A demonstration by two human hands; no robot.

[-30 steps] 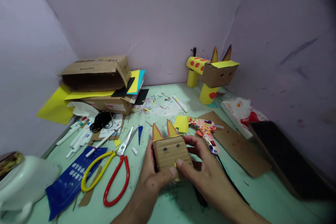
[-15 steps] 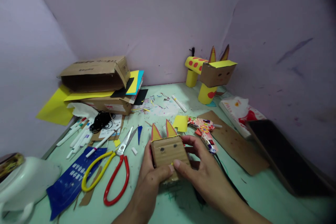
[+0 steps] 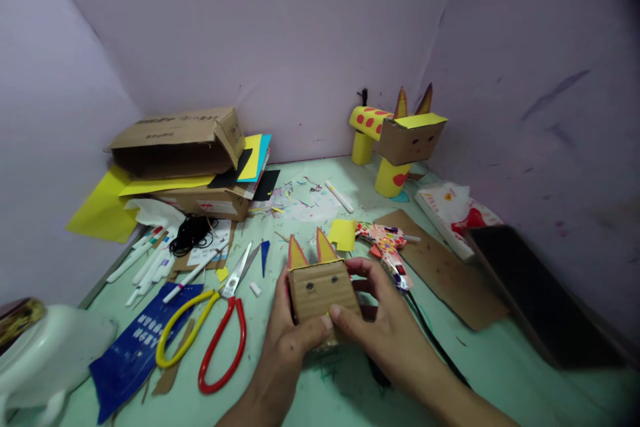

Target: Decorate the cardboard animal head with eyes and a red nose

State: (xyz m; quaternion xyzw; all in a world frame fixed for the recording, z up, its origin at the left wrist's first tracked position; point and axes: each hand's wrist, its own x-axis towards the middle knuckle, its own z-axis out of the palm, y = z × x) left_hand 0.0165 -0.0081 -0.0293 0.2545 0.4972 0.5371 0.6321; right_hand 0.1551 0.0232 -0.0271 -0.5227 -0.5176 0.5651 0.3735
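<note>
A small cardboard animal head [image 3: 320,288], a box with two dot eyes and two orange-and-yellow ears, rests low over the green table. My left hand [image 3: 287,340] grips its left side, thumb across the lower front. My right hand [image 3: 387,327] wraps its right side, thumb meeting the left thumb at the bottom edge, fingers curled over the top right corner. Both hands are closed on the box. A small yellow bit shows at the box's lower edge by the thumbs.
Scissors [image 3: 210,330] with red and yellow handles lie left of the hands. A patterned glue gun [image 3: 390,250] and brown cardboard sheet [image 3: 445,273] lie to the right. A finished yellow cardboard animal [image 3: 400,140] stands at the back. Stacked boxes [image 3: 190,160], pens [image 3: 150,257] and a white jug [image 3: 45,353] sit left.
The view has shifted slightly; the box and both hands sit a little higher and more upright. Grip on the box is the same.
</note>
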